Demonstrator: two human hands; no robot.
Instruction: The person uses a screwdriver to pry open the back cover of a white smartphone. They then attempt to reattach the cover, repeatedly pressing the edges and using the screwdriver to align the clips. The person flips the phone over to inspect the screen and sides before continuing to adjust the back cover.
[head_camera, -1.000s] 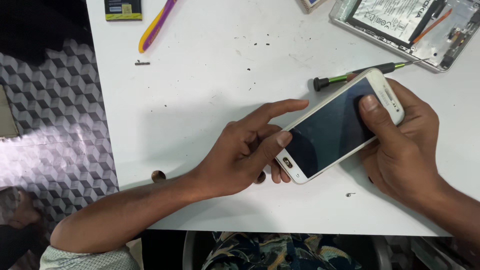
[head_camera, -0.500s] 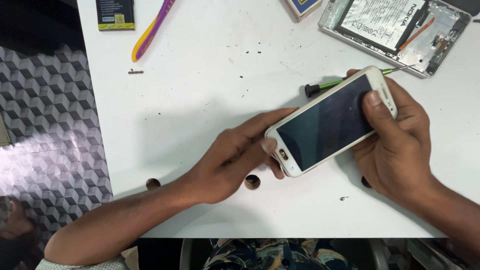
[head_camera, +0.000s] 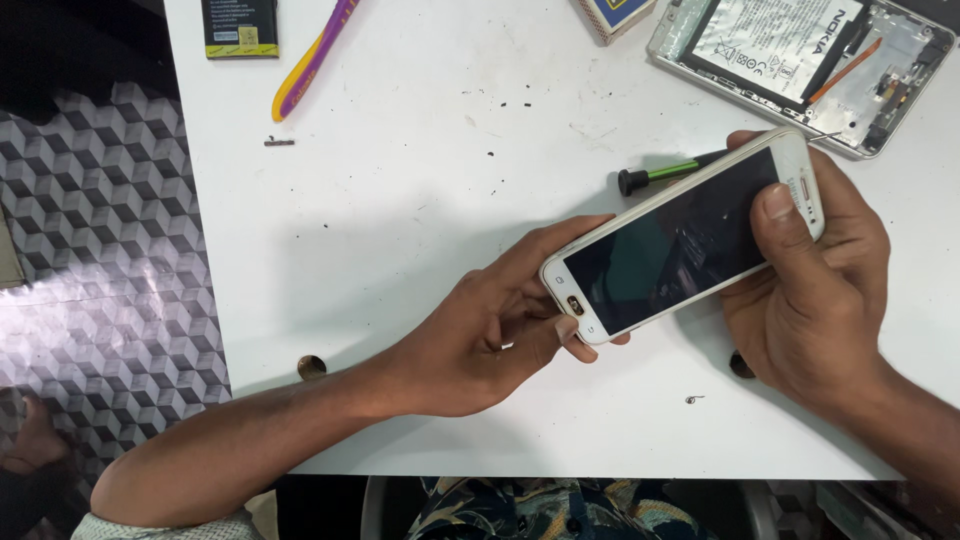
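- White-framed smartphone (head_camera: 685, 235) with a dark screen is held above the white table (head_camera: 420, 200), tilted, its button end at 7 o'clock and its earpiece end at 1 o'clock.
- Left hand (head_camera: 480, 335) now cradles the button end from beneath, fingers curled under the case and thumb tip pinching the bottom corner; a second ago its fingers lay stretched along the near edge.
- Right hand (head_camera: 815, 290) clamps the earpiece end, thumb pressed flat on the glass, fingers wrapped behind.
- Over the last second the phone has lifted and swung toward 12 o'clock, so handling has passed from probing the edge to a two-handed hold.
- Green-handled screwdriver (head_camera: 670, 172) lies on the table just behind the phone, at 12 o'clock.
- Opened phone chassis (head_camera: 800, 60) rests at 1 o'clock, well apart.
- Yellow-and-purple pry tool (head_camera: 312, 60) and dark battery (head_camera: 240, 28) lie at 10 o'clock.
- Small dark speck (head_camera: 694, 400), possibly a screw, sits at 5 o'clock.
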